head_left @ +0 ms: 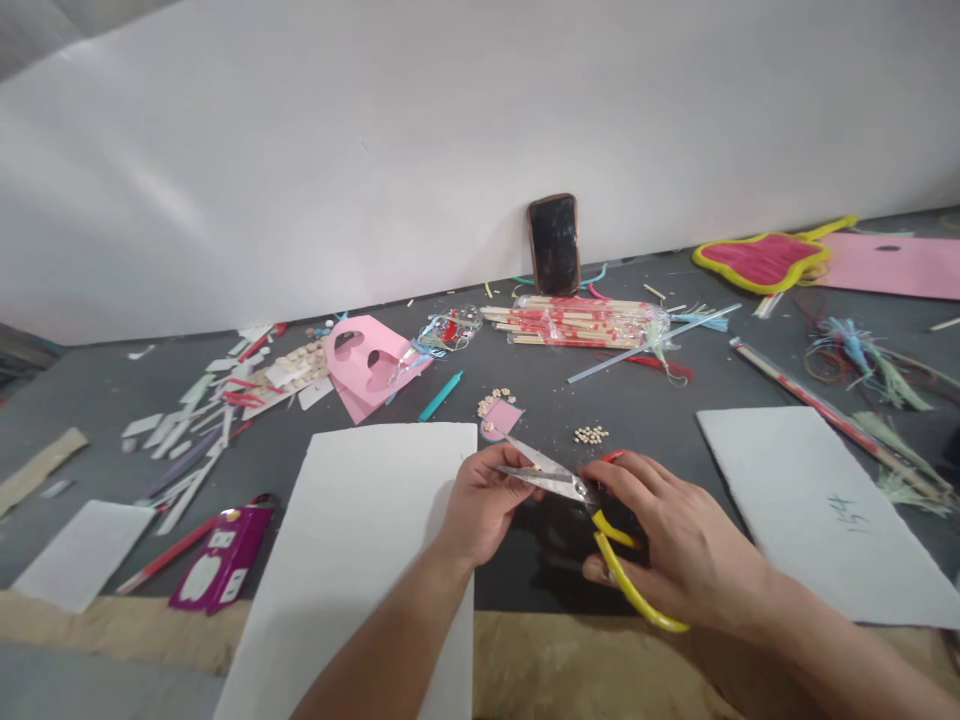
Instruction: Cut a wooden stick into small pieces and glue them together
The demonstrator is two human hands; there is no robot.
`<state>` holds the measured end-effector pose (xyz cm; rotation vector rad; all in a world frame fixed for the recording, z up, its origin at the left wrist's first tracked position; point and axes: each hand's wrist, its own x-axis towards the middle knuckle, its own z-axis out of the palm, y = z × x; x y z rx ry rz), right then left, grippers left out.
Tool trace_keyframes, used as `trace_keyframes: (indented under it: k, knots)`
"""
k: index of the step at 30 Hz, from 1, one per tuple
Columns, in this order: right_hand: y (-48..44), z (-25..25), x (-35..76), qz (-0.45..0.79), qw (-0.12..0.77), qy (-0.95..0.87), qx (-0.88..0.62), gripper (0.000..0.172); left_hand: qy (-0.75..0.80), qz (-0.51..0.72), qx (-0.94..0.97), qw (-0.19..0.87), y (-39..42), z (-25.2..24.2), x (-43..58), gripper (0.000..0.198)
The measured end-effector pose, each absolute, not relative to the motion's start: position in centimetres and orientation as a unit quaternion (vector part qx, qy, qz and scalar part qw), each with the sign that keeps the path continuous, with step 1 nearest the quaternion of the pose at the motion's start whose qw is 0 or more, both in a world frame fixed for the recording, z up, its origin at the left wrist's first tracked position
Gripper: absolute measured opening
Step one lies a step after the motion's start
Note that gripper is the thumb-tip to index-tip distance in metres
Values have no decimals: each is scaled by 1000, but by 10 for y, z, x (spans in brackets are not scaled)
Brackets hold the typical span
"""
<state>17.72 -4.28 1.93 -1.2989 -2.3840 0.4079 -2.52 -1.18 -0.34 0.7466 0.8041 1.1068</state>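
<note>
My right hand (pixel 675 545) grips the yellow handles of a pair of scissors (pixel 570 490), whose steel blades stand apart and point left and away. My left hand (pixel 484 500) is curled at the blades with its fingers pinched, and whatever it holds is too small to make out. Both hands hover over the dark table (pixel 637 400), just right of a large white foam sheet (pixel 360 560). A small pink piece (pixel 501 417) and some pale beads (pixel 590 434) lie just beyond the blades.
A phone (pixel 554 243) leans on the white wall. Nearby lie a bag of wooden sticks (pixel 577 322), pink cut-out card (pixel 367 365), a teal pen (pixel 440 396), a purple packet (pixel 223 557), another white sheet (pixel 817 510), a pink and yellow craft shape (pixel 765 258) and scattered scraps (pixel 195 420).
</note>
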Motion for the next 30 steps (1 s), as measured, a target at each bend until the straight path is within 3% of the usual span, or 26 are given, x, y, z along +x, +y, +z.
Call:
trace_keyframes:
  k: [19,26,30]
  knots:
    - [-47,4,181,118,196,-860,-456,46,385,489,336,708,-14,-8,-24,29]
    - [-44,11,178,123,197,-844,-483,46,397,487,372,683,-13,-14,-27,25]
    - [-46,17,175,157,173,-842,-486,55,399,476,421,661,-15,-17,-29,26]
